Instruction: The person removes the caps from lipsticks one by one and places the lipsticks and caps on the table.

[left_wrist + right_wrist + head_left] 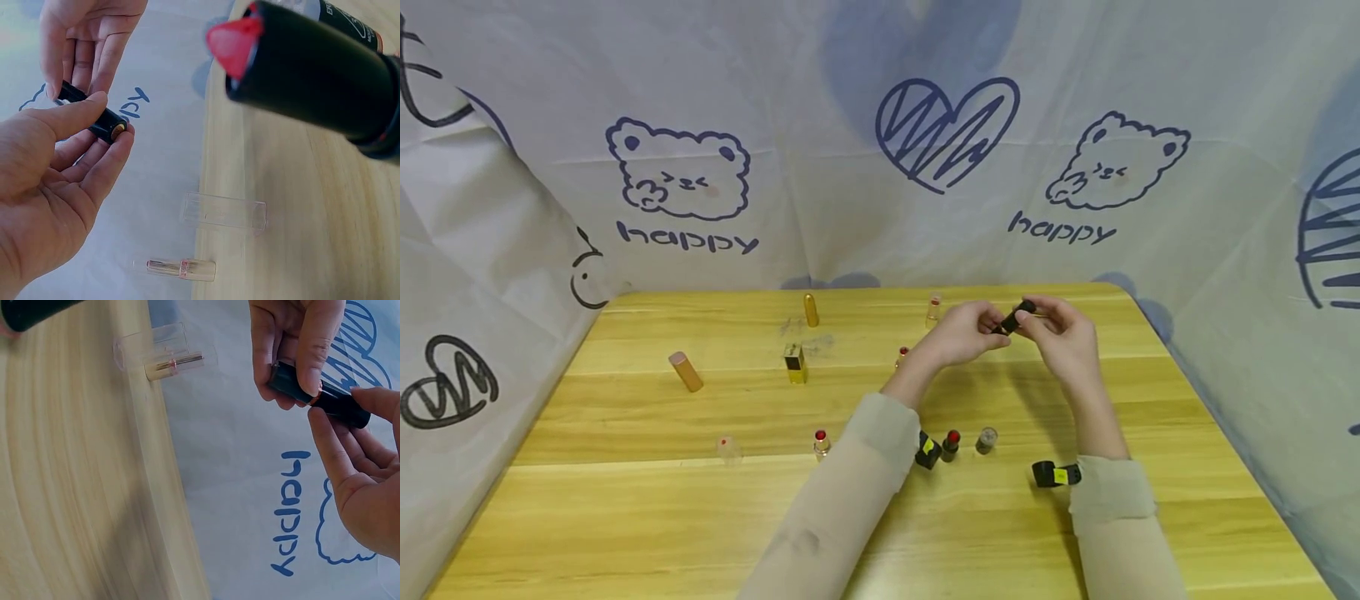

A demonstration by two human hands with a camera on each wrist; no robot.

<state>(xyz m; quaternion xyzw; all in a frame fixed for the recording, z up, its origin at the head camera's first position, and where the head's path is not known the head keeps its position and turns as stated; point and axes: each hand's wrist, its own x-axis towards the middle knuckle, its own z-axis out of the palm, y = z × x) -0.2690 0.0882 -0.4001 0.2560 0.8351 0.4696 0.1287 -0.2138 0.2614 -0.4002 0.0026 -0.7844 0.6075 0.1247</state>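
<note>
Nearest the head camera, two beige sleeves (857,492) reach across the wooden table (625,517). Just beyond the forearms stand an open red lipstick (951,444), a second red lipstick (821,443), a grey-topped tube (986,439) and black caps with yellow labels (1056,474).

Farther out, above the middle of the table, both hands meet on one black lipstick tube (1017,317). The left hand (964,332) pinches one end between thumb and fingers; the right hand (1060,333) curls thumb and fingers around the other end. The right wrist view shows a thin copper band (317,397) where the two black halves join, so the cap looks seated or nearly so.

The step in hand seems to be closing this tube; next would be a straight push until the halves meet flush.

At the far edge stand a clear cap (933,310), a gold tube (810,309), a square gold case (794,363) and a tan tube (686,371).
</note>
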